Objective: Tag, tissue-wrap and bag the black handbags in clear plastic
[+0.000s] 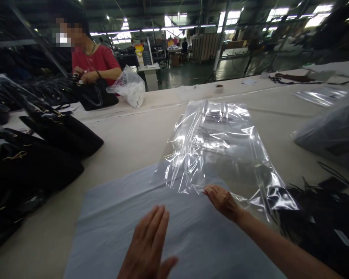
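Note:
A clear plastic bag (218,155) lies flat and shiny on the table, its near part overlapping a pale grey-blue sheet (113,224). At the bag's near edge, my right hand (223,199) has its fingers pressed together on the plastic; the fingertips are partly hidden. My left hand (148,244) hovers over or rests on the sheet, fingers stretched out and thumb apart, holding nothing. I cannot tell whether its palm touches the sheet.
Black handbags (66,131) stand at the left. A heap of black straps and tags (317,228) lies at the right, below a filled plastic bag (334,128). Across the table (128,135), a person in a red shirt (95,62) handles a black bag beside a clear bag of white stuffing (130,87).

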`<state>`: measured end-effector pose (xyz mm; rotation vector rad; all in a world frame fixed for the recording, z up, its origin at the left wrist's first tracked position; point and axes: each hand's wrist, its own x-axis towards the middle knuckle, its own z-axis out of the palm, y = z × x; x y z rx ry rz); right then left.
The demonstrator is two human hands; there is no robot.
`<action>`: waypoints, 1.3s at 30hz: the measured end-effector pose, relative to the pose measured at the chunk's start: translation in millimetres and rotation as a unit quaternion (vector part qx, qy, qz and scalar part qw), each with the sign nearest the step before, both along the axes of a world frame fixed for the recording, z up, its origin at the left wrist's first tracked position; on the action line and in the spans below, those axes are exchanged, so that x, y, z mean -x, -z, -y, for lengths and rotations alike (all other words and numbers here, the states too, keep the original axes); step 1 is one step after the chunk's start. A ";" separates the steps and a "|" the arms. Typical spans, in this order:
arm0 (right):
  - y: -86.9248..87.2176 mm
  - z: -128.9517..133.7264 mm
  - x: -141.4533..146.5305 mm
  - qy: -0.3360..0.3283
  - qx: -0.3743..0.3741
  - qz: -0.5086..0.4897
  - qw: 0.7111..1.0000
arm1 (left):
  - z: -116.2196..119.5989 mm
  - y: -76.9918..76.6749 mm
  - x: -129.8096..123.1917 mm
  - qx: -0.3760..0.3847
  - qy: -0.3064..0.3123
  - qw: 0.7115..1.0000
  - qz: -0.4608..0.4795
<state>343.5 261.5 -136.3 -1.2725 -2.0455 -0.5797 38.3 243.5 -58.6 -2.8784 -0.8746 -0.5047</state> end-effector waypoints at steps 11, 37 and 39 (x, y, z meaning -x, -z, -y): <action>-21.6 32.9 10.1 -0.070 0.098 0.053 0.991 | -117.6 41.3 -42.4 -0.168 0.107 0.975 -0.098; -41.1 22.1 42.8 0.054 0.327 -0.274 0.903 | -70.7 9.3 -42.5 0.211 -0.020 0.976 -0.040; -43.2 23.5 46.5 0.040 0.294 -0.242 0.924 | -63.5 12.3 -57.8 0.160 -0.016 0.984 -0.083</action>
